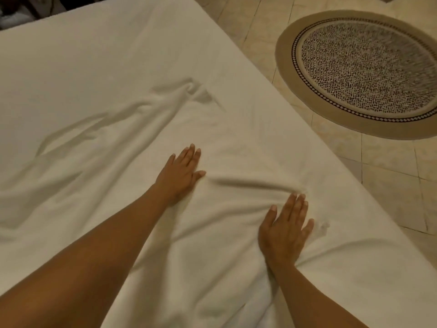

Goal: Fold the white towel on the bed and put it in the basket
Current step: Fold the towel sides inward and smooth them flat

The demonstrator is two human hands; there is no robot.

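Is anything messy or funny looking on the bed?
The white towel is rumpled, with wrinkles bunched between the flat left hand and right hand. A small greyish mark sits beside the right hand; stain or shadow, I cannot tell.

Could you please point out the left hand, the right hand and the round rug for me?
left hand (181,170): head view, back of the hand.
right hand (285,229): head view, back of the hand.
round rug (364,69): head view, patterned centre.
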